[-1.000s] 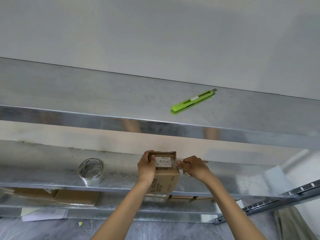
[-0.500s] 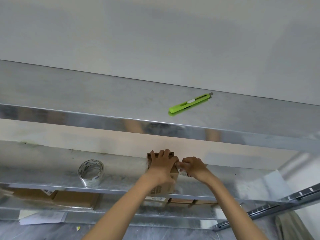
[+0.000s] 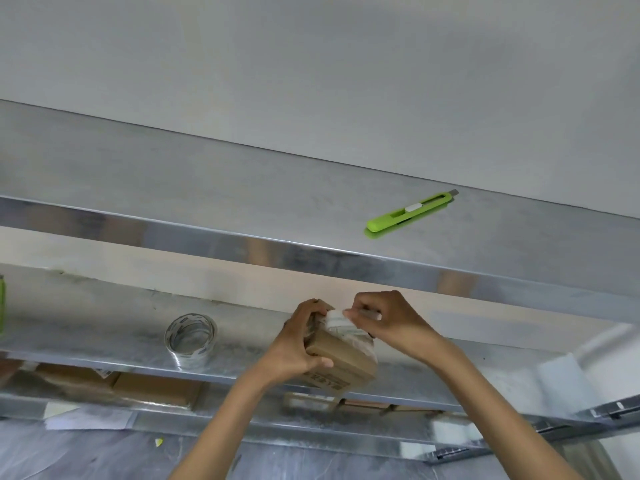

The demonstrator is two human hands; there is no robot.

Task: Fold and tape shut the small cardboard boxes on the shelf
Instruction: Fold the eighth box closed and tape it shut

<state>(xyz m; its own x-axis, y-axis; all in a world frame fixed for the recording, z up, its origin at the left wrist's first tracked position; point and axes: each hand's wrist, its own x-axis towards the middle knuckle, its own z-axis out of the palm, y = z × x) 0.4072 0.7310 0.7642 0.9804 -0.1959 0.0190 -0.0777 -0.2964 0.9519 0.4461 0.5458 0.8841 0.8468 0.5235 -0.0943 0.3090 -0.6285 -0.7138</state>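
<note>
Hands of a person reach forward and up from the bottom of the view to a small cardboard box (image 3: pixel 341 358), held tilted just above the front edge of a metal shelf (image 3: pixel 104 330). The left hand (image 3: pixel 298 344) grips the box from its left side, fingers curled over the top corner and thumb pressed on the near face. The right hand (image 3: pixel 388 323) sits at the box's upper right, fingertips pinched on a strip of clear tape (image 3: pixel 346 325) that lies over the top of the box and runs down its right side. Whether the strip is fully stuck down cannot be told. To the left of the left hand, well apart from it, a roll of clear tape (image 3: pixel 190 336) stands on edge on the same shelf. Above both hands runs a higher metal shelf (image 3: pixel 207 188); on it, up and slightly right of the right hand, lies a bright green box cutter (image 3: pixel 410 213), set at a slant against a plain grey wall (image 3: pixel 311 81). Below the hands and forearms, a lower shelf level holds flat brown cardboard boxes (image 3: pixel 156 389), some left of the left forearm and more between the two forearms. A white sheet of paper (image 3: pixel 86 417) lies lower still, far left of the left forearm.
</note>
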